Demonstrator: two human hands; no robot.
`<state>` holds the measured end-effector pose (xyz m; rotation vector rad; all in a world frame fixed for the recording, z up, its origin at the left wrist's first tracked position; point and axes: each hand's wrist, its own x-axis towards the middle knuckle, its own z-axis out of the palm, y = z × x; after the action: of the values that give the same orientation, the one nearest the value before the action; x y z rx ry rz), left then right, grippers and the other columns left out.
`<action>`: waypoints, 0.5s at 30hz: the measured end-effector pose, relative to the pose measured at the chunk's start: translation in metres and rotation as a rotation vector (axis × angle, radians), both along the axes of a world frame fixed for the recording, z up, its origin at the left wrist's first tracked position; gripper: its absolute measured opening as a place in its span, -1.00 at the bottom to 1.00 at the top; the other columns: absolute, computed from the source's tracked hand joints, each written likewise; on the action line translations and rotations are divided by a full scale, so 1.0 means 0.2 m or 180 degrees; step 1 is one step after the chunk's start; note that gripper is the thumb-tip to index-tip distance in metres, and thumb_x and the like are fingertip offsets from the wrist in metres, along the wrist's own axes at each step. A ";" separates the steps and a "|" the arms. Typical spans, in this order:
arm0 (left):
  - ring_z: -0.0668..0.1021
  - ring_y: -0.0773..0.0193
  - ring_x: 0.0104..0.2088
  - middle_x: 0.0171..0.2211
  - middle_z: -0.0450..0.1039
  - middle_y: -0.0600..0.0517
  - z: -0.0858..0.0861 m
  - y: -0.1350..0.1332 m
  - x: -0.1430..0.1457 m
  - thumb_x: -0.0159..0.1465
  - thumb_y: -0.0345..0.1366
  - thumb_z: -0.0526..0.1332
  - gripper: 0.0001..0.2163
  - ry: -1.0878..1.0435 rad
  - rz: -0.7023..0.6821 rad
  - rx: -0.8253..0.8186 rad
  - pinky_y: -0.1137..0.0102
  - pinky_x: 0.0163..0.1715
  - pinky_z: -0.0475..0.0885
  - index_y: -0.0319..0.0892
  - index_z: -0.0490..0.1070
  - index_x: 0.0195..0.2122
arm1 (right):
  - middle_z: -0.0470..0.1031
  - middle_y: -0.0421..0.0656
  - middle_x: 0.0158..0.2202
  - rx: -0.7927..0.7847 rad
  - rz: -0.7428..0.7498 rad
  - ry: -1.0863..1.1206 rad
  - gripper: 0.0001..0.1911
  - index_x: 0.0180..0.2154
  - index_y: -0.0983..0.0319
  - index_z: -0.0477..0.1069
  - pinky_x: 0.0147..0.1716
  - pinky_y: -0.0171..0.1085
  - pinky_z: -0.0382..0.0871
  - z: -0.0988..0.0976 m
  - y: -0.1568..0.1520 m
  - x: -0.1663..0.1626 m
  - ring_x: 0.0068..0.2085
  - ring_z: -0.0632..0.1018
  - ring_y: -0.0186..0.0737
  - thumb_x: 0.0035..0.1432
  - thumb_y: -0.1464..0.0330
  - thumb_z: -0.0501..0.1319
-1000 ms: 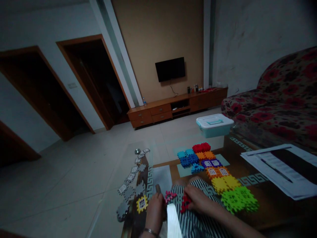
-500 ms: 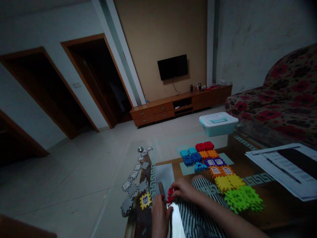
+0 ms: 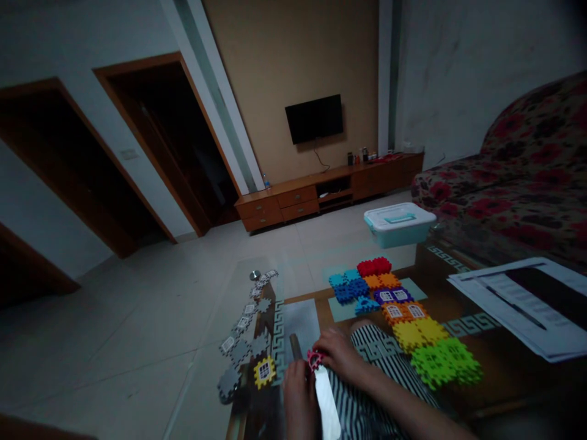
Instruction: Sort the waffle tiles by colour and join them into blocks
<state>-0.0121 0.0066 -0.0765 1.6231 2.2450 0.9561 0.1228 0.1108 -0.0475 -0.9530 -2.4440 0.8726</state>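
Note:
A small pinkish-red toothed building tile [image 3: 315, 359] with an opening in its middle is held up between my two hands over my lap. My right hand [image 3: 338, 353] pinches its right side with curled fingers. On the other side, my left hand [image 3: 299, 388] is closed against the tile's left edge, its fingertips partly hidden. A yellow toothed tile with a white window [image 3: 265, 371] lies left of my left hand. Just beyond that hand, a grey-brown bar-like shape [image 3: 295, 346] shows; I cannot make out what it is.
Grey toothed tiles [image 3: 240, 351] line the glass table's left side. Stacked tiles in green [image 3: 444, 363], yellow [image 3: 419, 334], orange, purple, blue and red [image 3: 375, 266] stand on the right. Farther off are a lidded turquoise box [image 3: 400, 232] and papers with a pen [image 3: 513, 299].
The red tile has been turned, so its open middle now faces me. My hands stay close together around it. The whole view has shifted slightly.

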 end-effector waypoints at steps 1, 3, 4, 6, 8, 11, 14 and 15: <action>0.47 0.10 -0.29 -0.35 0.44 -0.07 0.00 0.02 0.00 0.27 -0.34 -0.02 -0.79 -0.0032 -0.0009 0.0044 0.26 -0.26 0.32 -0.13 0.40 -0.36 | 0.52 -0.13 -0.20 -0.0022 -0.0105 0.0055 -0.77 -0.19 0.16 0.56 -0.06 -0.25 0.22 -0.01 0.00 0.00 -0.07 0.44 -0.14 0.16 0.45 0.17; 0.48 0.10 -0.31 -0.36 0.44 -0.07 0.00 0.07 0.00 0.27 -0.33 -0.03 -0.79 -0.0055 -0.0032 0.0061 0.26 -0.27 0.33 -0.13 0.40 -0.37 | 0.50 -0.11 -0.11 -0.0048 -0.0417 0.0191 -0.65 -0.09 0.17 0.52 -0.01 -0.23 0.23 -0.04 -0.02 0.02 -0.02 0.42 -0.12 0.09 0.53 0.17; 0.49 0.10 -0.30 -0.36 0.45 -0.07 0.00 0.11 0.00 0.27 -0.33 -0.02 -0.79 -0.0053 -0.0047 0.0061 0.26 -0.26 0.34 -0.13 0.40 -0.37 | 0.47 -0.09 -0.06 -0.0046 -0.0616 0.0262 -0.57 -0.04 0.18 0.49 0.02 -0.22 0.23 -0.05 -0.02 0.04 0.01 0.41 -0.10 0.05 0.56 0.16; 0.49 0.09 -0.29 -0.36 0.45 -0.08 0.01 0.18 0.01 0.26 -0.32 -0.02 -0.80 -0.0031 -0.0113 0.0082 0.25 -0.25 0.35 -0.14 0.39 -0.37 | 0.42 -0.06 0.01 -0.0008 -0.0982 0.0384 -0.47 0.05 0.18 0.42 0.06 -0.17 0.23 -0.09 -0.05 0.10 0.06 0.38 -0.07 0.03 0.59 0.14; 0.48 0.10 -0.29 -0.37 0.45 -0.07 0.02 0.27 0.04 0.26 -0.32 -0.03 -0.80 -0.0021 -0.0255 0.0110 0.25 -0.24 0.34 -0.14 0.38 -0.38 | 0.41 -0.05 0.00 0.0046 -0.1185 0.0468 -0.49 0.04 0.18 0.41 0.08 -0.13 0.23 -0.12 -0.09 0.17 0.06 0.38 -0.06 0.06 0.59 0.09; 0.45 0.15 -0.31 -0.38 0.43 -0.04 0.05 0.40 0.11 0.25 -0.32 -0.02 -0.80 -0.0017 -0.0591 0.0067 0.27 -0.24 0.33 -0.14 0.37 -0.39 | 0.42 -0.06 -0.05 0.0101 -0.1188 0.0545 -0.57 -0.09 0.21 0.45 0.06 -0.15 0.25 -0.15 -0.15 0.26 0.03 0.40 -0.08 0.07 0.61 0.03; 0.43 0.18 -0.30 -0.35 0.43 -0.01 0.08 0.53 0.15 0.23 -0.36 -0.01 -0.83 -0.0024 -0.0899 0.0009 0.29 -0.23 0.34 -0.13 0.36 -0.39 | 0.44 -0.08 -0.09 0.0098 -0.1123 0.0555 -0.60 -0.18 0.22 0.47 0.01 -0.18 0.28 -0.17 -0.17 0.28 -0.01 0.42 -0.11 0.04 0.65 0.01; 0.43 0.19 -0.29 -0.34 0.43 -0.01 0.09 0.57 0.16 0.21 -0.38 0.00 -0.84 -0.0016 -0.0994 -0.0007 0.29 -0.22 0.34 -0.13 0.36 -0.39 | 0.45 -0.08 -0.11 0.0097 -0.1116 0.0546 -0.60 -0.20 0.21 0.47 -0.01 -0.18 0.28 -0.17 -0.17 0.28 -0.03 0.42 -0.11 0.04 0.65 0.01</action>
<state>0.0193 0.1202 -0.0590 1.8931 1.9087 0.8718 0.1789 0.0764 -0.0823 -1.1954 -2.0574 0.7560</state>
